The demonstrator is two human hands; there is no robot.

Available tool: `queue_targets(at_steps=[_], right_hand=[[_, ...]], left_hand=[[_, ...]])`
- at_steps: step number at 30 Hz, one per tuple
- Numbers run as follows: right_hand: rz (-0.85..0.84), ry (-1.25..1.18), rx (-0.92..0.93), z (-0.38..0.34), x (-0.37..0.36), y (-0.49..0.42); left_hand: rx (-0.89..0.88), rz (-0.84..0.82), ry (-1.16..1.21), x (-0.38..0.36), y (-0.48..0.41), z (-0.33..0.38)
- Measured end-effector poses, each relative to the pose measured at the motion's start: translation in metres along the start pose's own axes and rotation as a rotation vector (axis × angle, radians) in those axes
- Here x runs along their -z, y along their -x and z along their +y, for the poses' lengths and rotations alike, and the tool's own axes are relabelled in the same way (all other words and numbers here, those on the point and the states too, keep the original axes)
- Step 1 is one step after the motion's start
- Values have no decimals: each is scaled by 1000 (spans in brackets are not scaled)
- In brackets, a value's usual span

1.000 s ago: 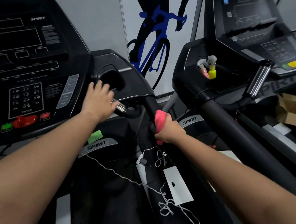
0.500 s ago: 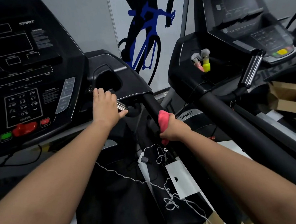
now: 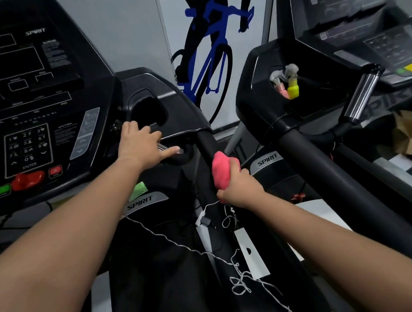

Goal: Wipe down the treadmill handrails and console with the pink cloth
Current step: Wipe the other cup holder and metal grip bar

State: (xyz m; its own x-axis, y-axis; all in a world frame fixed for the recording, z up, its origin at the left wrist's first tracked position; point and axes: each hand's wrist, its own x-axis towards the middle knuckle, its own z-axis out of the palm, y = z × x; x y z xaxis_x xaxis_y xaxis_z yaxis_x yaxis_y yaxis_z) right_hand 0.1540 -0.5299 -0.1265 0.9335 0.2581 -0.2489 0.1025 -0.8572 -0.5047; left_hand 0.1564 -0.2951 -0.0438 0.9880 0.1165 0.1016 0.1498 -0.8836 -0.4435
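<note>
The black treadmill console (image 3: 38,112) fills the left of the view, with a keypad and red and green buttons. Its right handrail (image 3: 205,144) runs down from the console's cup-holder corner. My right hand (image 3: 240,186) grips the pink cloth (image 3: 221,171), wrapped against this handrail a little below its top. My left hand (image 3: 139,141) lies flat with straight fingers on the short chrome grip bar (image 3: 162,147) beside the console, thumb stretched along it.
A second treadmill (image 3: 317,116) stands close on the right, with two spray bottles (image 3: 289,84) in its cup holder and a chrome grip (image 3: 361,95). A white cord with a tag (image 3: 252,256) trails over the belt. Cardboard (image 3: 411,133) lies at far right.
My left hand has slid down from the console's cup-holder edge onto the chrome grip bar. My right hand with the pink cloth stays on the same stretch of handrail.
</note>
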Motion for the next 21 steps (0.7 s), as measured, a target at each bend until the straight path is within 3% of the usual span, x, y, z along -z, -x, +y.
queue_targets(at_steps=[6,15,18,21], right_hand=[[-91,25,-58,-5,4,-16],[-156,-467,-93,-3,16,-50],[-123,-383,-112,1,11,-33],[-75,-90,-69,2,2,-12]], left_hand=[[3,-48,-109,1,-18,16],[-43,-125,-74,-3,-42,20],[-38,-134,-50,-5,-44,21],[-28,-104,-25,-7,-44,20]])
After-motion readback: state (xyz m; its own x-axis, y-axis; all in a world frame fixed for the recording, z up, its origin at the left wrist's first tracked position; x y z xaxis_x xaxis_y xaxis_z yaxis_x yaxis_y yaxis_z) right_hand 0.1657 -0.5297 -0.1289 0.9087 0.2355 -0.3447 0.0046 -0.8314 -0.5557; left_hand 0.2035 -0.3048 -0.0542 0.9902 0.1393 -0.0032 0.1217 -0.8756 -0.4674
